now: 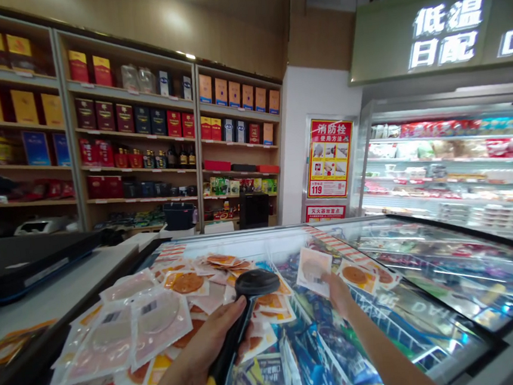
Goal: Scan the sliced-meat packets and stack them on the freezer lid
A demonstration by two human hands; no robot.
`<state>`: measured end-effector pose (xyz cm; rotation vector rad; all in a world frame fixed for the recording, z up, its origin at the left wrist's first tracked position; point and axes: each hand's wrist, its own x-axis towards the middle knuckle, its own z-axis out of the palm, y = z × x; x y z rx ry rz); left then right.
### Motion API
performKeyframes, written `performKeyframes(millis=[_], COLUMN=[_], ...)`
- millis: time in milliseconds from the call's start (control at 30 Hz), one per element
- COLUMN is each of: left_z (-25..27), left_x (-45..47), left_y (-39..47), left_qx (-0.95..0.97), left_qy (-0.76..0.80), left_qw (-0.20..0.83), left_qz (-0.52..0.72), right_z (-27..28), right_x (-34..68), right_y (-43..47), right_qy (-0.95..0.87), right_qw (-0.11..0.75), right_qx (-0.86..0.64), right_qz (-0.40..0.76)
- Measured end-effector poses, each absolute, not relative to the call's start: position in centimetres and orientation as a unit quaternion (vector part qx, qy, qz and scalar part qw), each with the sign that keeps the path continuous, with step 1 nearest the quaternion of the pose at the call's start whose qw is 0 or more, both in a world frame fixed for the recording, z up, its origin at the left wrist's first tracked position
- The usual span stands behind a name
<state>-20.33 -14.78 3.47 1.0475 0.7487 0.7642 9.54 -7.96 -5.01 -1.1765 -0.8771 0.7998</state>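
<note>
My left hand [207,343] is wrapped round the handle of a black handheld barcode scanner [258,282], whose lower end has yellow parts. The scanner head tilts up and to the right, over a heap of flat square packets. Between the fingers of my right hand [341,296] is a white-backed square packet [310,265], held by its right edge a short way right of the scanner and apart from it. Similar clear packets [159,312] lie piled on the left, some showing an orange round food. Another orange-printed packet [358,274] is just beyond my right hand.
Below my hands, a chest freezer with wire dividers [387,319] holds blue bags [307,362]. Its glass lid [428,261] lies to the right. A counter [84,279] runs along the left. Shelves of boxes [142,118] and a lit chiller [451,163] stand behind.
</note>
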Motion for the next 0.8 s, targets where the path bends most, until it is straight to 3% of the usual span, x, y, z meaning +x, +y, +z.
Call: performKeyframes(millis=[133,467,800], left_z=[3.7,3.1,3.5], left_x=[-19.2,-17.8,-18.1], left_y=[-15.5,-15.4,-15.7], left_qx=[0.500,0.531,0.537], left_qy=[0.332,0.333,0.301], left_qw=[0.724,0.729,0.736], left_qz=[0.340,0.276,0.282], right_z=[-4.4,-3.7,-3.9], right_x=[10.1,10.4,10.1], right_y=[-8.1,-8.4,-8.3], right_qy=[-0.319,-0.306,-0.336], right_qw=[0.698,0.712,0.713], right_qx=[-0.486,-0.456,-0.486], right_qz=[0.418,0.438,0.378])
